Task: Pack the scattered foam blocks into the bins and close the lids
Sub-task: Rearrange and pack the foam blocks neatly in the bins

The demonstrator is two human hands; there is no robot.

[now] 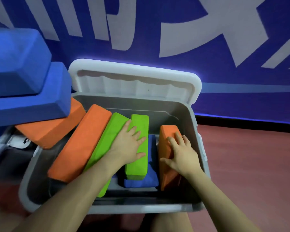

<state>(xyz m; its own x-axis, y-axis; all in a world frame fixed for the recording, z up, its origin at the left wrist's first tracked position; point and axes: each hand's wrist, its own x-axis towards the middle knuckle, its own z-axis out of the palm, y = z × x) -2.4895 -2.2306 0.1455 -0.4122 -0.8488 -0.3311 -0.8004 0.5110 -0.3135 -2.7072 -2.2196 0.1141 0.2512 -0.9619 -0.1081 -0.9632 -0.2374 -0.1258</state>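
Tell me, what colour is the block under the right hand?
Orange block, under the right hand; head view.

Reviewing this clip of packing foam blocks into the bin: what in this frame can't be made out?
- Head view: the bin floor is mostly covered by blocks and both forearms, so more blocks underneath cannot be ruled out.
- The blue block at the bottom is largely hidden under the green block pressed by the left hand.
- The blue stack at left is cut off by the frame edge.
- The second bin at left is blurred and covered by an orange block.
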